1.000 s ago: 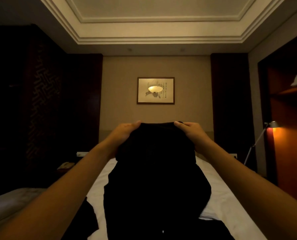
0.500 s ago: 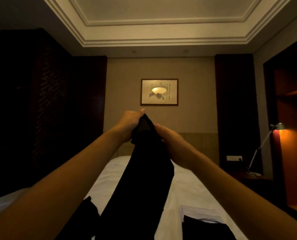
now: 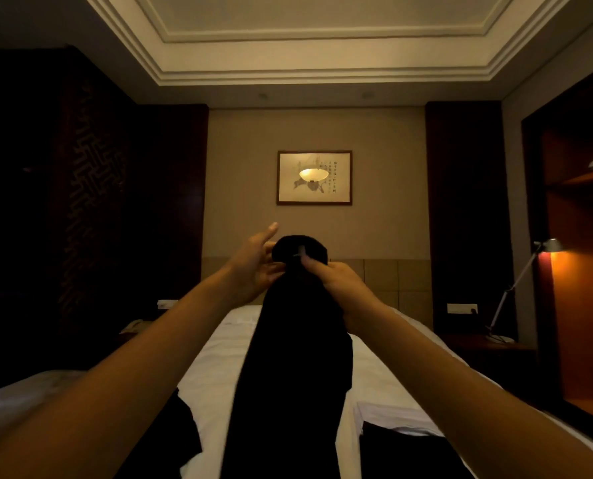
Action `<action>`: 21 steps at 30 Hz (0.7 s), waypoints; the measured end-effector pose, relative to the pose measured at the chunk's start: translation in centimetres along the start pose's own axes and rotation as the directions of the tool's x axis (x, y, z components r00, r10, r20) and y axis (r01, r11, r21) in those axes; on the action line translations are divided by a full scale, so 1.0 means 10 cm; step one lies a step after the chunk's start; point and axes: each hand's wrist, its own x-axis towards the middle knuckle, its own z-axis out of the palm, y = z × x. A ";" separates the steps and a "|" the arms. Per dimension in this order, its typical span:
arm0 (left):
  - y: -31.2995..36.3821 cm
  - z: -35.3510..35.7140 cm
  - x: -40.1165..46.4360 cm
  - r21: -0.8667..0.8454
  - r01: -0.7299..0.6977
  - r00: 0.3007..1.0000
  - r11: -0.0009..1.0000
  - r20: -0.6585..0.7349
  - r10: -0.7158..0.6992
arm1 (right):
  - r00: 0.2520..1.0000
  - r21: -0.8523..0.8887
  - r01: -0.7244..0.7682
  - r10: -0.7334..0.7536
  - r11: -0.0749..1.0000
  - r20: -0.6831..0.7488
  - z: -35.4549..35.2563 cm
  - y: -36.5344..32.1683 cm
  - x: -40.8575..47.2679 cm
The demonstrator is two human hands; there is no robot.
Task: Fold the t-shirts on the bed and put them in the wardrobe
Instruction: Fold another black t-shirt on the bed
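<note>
A framed picture (image 3: pixel 314 177) is hanging on the beige wall (image 3: pixel 385 188), reflecting a lamp. Dark wood panels (image 3: pixel 464 216) are flanking it; right of it, a desk lamp (image 3: pixel 549 246) is glowing orange beside shelves (image 3: pixel 578 181).

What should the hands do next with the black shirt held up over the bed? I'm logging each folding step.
Probably close the left hand back onto the black t-shirt: its fingers are spread open beside the top, and only the right hand pinches the shirt, which hangs gathered lengthwise above the bed.
</note>
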 end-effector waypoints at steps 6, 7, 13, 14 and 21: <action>-0.47 0.22 -0.25 0.326 -0.236 0.968 0.916 -0.008 0.252 | 0.928 0.118 -0.051 0.091 0.992 -0.362 -0.13 -0.01 0.28; -0.53 0.26 -0.31 0.308 -0.255 0.965 0.916 0.023 0.261 | 0.915 0.126 -0.042 0.089 0.991 -0.393 -0.15 -0.02 0.30; -0.84 0.37 -0.47 0.277 -0.233 0.965 0.932 0.183 0.187 | 0.871 0.130 -0.031 0.090 0.991 -0.482 -0.25 0.10 0.37; -0.88 0.37 -0.45 0.322 -0.264 0.961 0.909 0.168 0.220 | 0.866 0.132 -0.040 0.100 0.990 -0.490 -0.26 0.13 0.36; -0.97 0.20 -0.31 0.322 -0.312 0.946 0.894 0.021 0.323 | 0.895 0.169 -0.117 0.178 0.979 -0.410 -0.37 0.26 0.25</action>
